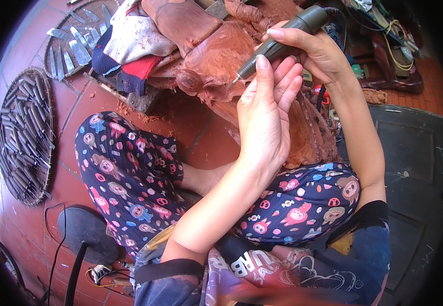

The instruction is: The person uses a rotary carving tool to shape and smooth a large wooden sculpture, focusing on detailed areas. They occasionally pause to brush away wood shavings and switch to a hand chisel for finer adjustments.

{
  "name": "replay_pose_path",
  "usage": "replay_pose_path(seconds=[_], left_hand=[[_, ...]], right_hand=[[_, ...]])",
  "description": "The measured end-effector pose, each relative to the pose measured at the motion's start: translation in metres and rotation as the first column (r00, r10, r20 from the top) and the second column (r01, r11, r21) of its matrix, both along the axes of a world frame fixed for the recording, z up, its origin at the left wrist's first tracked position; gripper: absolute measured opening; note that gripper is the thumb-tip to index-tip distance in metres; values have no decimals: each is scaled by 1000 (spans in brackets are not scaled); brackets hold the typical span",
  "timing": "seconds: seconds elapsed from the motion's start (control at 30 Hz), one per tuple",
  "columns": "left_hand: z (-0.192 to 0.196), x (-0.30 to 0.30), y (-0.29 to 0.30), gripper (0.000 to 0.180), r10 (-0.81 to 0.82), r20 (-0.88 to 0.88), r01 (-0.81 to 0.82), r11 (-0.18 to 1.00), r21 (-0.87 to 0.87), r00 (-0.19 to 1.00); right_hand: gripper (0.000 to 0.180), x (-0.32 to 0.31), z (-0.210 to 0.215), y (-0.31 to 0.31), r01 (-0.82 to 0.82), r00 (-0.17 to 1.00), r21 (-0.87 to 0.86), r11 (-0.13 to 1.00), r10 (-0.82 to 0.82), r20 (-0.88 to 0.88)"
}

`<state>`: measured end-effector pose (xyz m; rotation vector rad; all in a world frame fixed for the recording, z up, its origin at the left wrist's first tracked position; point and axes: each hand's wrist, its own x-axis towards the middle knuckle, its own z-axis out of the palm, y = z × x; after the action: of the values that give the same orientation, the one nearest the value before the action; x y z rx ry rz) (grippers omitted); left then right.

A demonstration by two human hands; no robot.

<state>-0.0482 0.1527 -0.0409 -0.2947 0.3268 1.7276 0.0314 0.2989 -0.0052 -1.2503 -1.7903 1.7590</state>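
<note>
My right hand (pixel 319 50) grips a grey pen-shaped rotary carving tool (pixel 282 38), its bit touching a reddish-brown wooden carving (pixel 216 56) that rests between my knees. My left hand (pixel 265 117) is raised in front of the carving, fingers extended; its thumb and fingertips press against the tool's shaft near the tip, steadying it. The lower part of the carving (pixel 308 137) is partly hidden behind my left hand. My legs in dark patterned trousers (pixel 129 173) are folded on the red tiled floor.
A round woven tray (pixel 25 137) of several chisels lies at the left; a second tray (pixel 73 41) with metal blades at the upper left. Folded cloths (pixel 129 46) sit beside the carving. A black lamp base (pixel 86 234) stands at lower left, a dark mat (pixel 410 168) at right.
</note>
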Motion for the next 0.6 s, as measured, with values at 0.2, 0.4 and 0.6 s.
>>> replay_pose_path(seconds=[0.2, 0.4, 0.6], left_hand=[[12, -2, -12, 50, -115, 9, 114, 991, 68, 993], [33, -22, -45, 47, -429, -164, 451, 881, 140, 888], [38, -51, -38, 43, -531, -226, 570, 803, 173, 817]], right_hand=[[31, 10, 28, -27, -127, 992, 108, 986, 124, 29], [39, 26, 82, -83, -513, 830, 794, 327, 425, 361], [43, 22, 82, -102, -486, 867, 815, 317, 290, 405]])
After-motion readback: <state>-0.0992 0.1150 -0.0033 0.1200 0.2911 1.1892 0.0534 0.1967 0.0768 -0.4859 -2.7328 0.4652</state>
